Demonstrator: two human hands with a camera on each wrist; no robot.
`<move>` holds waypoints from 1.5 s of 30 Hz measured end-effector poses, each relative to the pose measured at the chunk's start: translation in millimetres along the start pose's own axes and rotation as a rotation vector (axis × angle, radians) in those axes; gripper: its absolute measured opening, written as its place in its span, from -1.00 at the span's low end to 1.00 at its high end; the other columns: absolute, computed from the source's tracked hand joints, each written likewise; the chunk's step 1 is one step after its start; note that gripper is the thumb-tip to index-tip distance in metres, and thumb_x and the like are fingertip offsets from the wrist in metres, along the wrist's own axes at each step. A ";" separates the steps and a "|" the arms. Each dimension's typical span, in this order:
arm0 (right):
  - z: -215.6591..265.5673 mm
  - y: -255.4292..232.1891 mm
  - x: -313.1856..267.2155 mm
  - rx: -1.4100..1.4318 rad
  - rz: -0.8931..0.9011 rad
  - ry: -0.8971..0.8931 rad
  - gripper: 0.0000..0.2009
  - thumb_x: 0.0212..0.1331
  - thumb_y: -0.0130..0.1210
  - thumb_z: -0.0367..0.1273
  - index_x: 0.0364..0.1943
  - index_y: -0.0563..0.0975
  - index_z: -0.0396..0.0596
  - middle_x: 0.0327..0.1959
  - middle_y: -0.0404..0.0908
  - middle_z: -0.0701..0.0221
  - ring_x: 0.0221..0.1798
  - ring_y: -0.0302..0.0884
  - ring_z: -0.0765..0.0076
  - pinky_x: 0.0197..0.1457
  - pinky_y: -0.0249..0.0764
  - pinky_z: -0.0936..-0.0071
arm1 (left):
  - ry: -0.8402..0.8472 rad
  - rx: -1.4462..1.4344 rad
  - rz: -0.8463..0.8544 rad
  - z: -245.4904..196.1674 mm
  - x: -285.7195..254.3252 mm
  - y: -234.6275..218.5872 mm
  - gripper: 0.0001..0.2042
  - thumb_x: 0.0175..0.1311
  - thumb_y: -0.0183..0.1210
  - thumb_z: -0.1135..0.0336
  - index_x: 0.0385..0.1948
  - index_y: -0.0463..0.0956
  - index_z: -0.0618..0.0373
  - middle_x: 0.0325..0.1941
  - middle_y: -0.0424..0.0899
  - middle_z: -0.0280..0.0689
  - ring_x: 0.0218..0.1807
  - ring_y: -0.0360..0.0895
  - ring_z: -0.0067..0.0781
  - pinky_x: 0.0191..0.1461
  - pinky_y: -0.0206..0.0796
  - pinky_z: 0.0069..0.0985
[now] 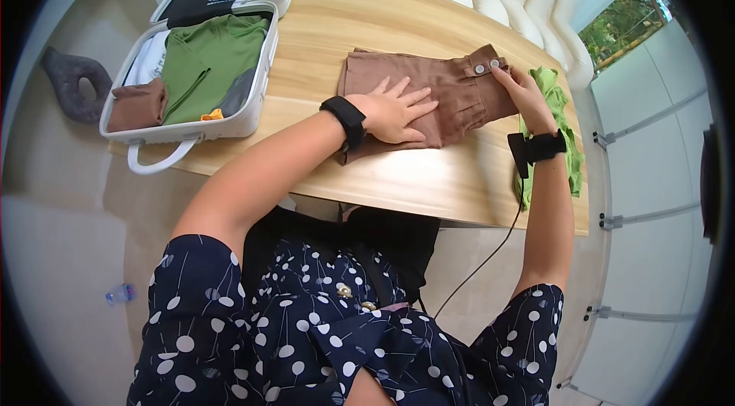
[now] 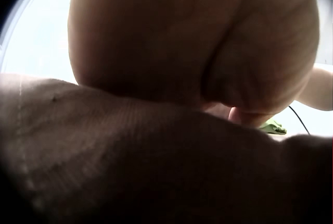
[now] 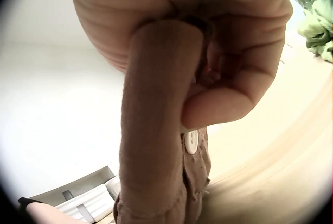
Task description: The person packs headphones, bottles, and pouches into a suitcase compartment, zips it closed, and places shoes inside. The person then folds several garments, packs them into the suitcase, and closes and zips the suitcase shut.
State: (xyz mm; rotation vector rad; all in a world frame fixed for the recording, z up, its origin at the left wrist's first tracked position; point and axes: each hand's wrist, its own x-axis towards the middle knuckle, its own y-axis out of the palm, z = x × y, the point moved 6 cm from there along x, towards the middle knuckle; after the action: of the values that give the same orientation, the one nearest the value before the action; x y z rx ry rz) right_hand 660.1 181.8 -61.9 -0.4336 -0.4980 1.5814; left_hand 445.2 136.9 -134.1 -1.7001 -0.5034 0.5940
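A brown buttoned garment (image 1: 452, 88) lies across the wooden table, its waistband with two buttons at the right end. My left hand (image 1: 390, 114) rests flat on its middle with the fingers spread. At the waistband my right hand (image 1: 527, 96) pinches the edge beside the buttons. The right wrist view has the waistband (image 3: 156, 109) between the thumb and curled fingers of my right hand (image 3: 234, 52), a white button (image 3: 191, 141) just below. In the left wrist view the palm of my left hand (image 2: 192, 36) presses on the brown cloth (image 2: 104, 135).
An open white suitcase (image 1: 256, 119) at the left holds a green garment (image 1: 207, 54), a folded brown cloth (image 1: 138, 105) and white clothing. Bright green cloth (image 1: 570, 138) lies at the table's right end. A black cable (image 1: 490, 253) hangs from the right wrist. A grey neck pillow (image 1: 73, 92) is beyond the suitcase.
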 end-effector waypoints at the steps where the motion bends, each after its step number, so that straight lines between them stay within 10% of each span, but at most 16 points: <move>1: 4.1 1.3 -1.8 0.038 0.003 0.007 -0.61 0.22 0.05 -0.09 -0.21 0.54 -0.20 -0.36 0.54 0.52 -0.30 0.38 0.67 -0.19 0.30 0.69 | 0.013 -0.033 -0.015 0.6 -1.4 -3.4 -0.35 0.33 -0.22 -0.17 0.35 -0.01 0.00 0.45 -0.08 -0.12 0.45 -0.23 0.19 0.43 -0.31 0.03; 6: 29.6 -0.9 -1.9 0.081 0.039 0.000 -0.62 0.20 0.07 -0.12 -0.16 0.51 -0.20 -0.28 0.56 0.44 -0.24 0.44 0.61 -0.13 0.33 0.67 | 0.051 -0.141 -0.194 15.8 -18.5 -32.3 -0.45 0.33 -0.08 -0.01 0.27 0.17 0.09 0.37 0.15 -0.06 0.38 0.01 0.18 0.37 -0.05 -0.08; 10: 74.9 20.5 -7.8 0.069 0.076 -0.106 -0.62 0.17 0.09 -0.15 -0.08 0.46 -0.17 -0.21 0.56 0.32 -0.17 0.49 0.52 -0.10 0.39 0.59 | -0.062 -0.778 -0.382 48.3 -32.2 -44.5 -0.51 0.37 -0.12 0.03 0.20 0.25 0.16 0.09 0.48 -0.10 0.11 0.41 -0.23 0.19 0.25 -0.37; 12: 97.8 50.3 -13.3 0.096 0.198 -0.095 -0.54 0.20 0.07 -0.14 0.07 0.37 -0.15 -0.16 0.54 0.26 -0.18 0.54 0.44 -0.22 0.53 0.52 | -0.445 -1.383 -0.223 64.6 -42.4 -24.1 -0.48 0.41 -0.24 -0.04 0.19 0.25 0.21 0.03 0.50 -0.09 0.06 0.43 -0.38 0.12 0.31 -0.40; 17: 117.4 99.4 -25.4 0.080 0.408 -0.106 -0.56 0.27 -0.01 -0.10 0.08 0.37 -0.11 -0.23 0.51 0.33 -0.26 0.55 0.48 -0.28 0.51 0.57 | -0.343 -2.108 -0.336 98.3 -46.2 10.8 -0.52 0.41 -0.31 -0.10 -0.05 0.28 0.18 -0.16 0.52 -0.24 -0.14 0.53 -0.43 -0.07 0.46 -0.44; 22: 50.4 84.6 2.3 -0.105 0.301 -0.015 -0.49 0.23 -0.01 -0.01 -0.03 0.43 -0.23 -0.31 0.55 0.30 -0.38 0.57 0.46 -0.37 0.54 0.53 | -0.205 -2.074 -0.378 97.0 -53.8 12.3 -0.67 0.38 -0.05 0.12 -0.06 0.34 0.21 -0.12 0.53 -0.25 -0.18 0.56 -0.51 -0.11 0.49 -0.54; 24: 13.6 82.9 -8.1 -0.288 0.369 0.306 -0.41 0.17 -0.03 0.12 -0.20 0.52 -0.24 -0.42 0.56 0.32 -0.51 0.55 0.46 -0.49 0.52 0.53 | -0.289 -1.899 -0.410 99.1 -52.0 14.4 -0.62 0.30 0.08 0.23 0.05 0.27 0.25 -0.08 0.52 -0.20 -0.11 0.54 -0.52 -0.07 0.46 -0.56; 31: 11.4 116.0 -47.1 -0.155 0.507 0.241 -0.51 0.13 0.12 0.00 -0.37 0.59 -0.27 -0.56 0.57 0.39 -0.54 0.53 0.54 -0.45 0.46 0.64 | -0.353 -1.650 -0.460 100.0 -53.9 12.3 -0.33 0.14 0.23 0.40 0.23 0.02 0.35 -0.05 0.51 -0.14 -0.07 0.52 -0.43 -0.04 0.43 -0.55; 34: 11.1 116.0 -47.4 -0.058 0.440 0.211 -0.61 0.13 0.15 -0.09 -0.35 0.58 -0.23 -0.50 0.58 0.43 -0.49 0.53 0.57 -0.39 0.46 0.65 | -0.345 -1.388 -0.436 96.7 -59.7 0.1 -0.29 0.05 0.28 0.38 0.23 0.06 0.35 0.03 0.45 -0.07 -0.02 0.50 -0.36 -0.02 0.42 -0.48; 36: -9.2 106.3 -29.9 -0.110 0.409 0.186 -0.66 0.14 0.12 -0.15 -0.26 0.56 -0.20 -0.42 0.59 0.43 -0.42 0.52 0.59 -0.36 0.44 0.66 | -0.368 -0.687 -0.469 87.1 -70.8 -25.2 -0.24 -0.06 0.31 0.32 0.22 0.10 0.33 0.10 0.37 0.05 0.10 0.40 -0.20 0.10 0.32 -0.37; 42: -13.6 99.9 -11.6 0.735 0.131 0.349 -0.70 0.21 0.05 -0.14 -0.08 0.47 0.04 -0.27 0.54 0.55 -0.37 0.48 0.55 -0.26 0.40 0.62 | -0.303 -0.417 -0.603 92.9 -36.2 -45.5 -0.32 -0.07 0.18 -0.02 0.02 0.34 0.38 0.09 0.34 0.23 0.23 0.19 0.13 0.24 0.15 -0.26; 45: -41.7 113.0 -10.2 1.023 0.102 0.414 -0.92 0.21 0.10 -0.25 -0.29 0.50 0.15 -0.49 0.42 0.75 -0.57 0.27 0.73 -0.46 0.23 0.69 | -0.236 -0.421 -0.502 93.5 -5.0 -51.7 -0.36 -0.03 0.19 0.05 0.04 0.32 0.37 0.13 0.32 0.20 0.23 0.19 0.15 0.26 0.12 -0.20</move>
State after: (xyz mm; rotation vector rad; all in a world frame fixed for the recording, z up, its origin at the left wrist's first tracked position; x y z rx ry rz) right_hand 590.3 168.8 -159.7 0.0176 0.6561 1.5710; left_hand 381.7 215.0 -98.2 -1.8026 -1.2513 0.3322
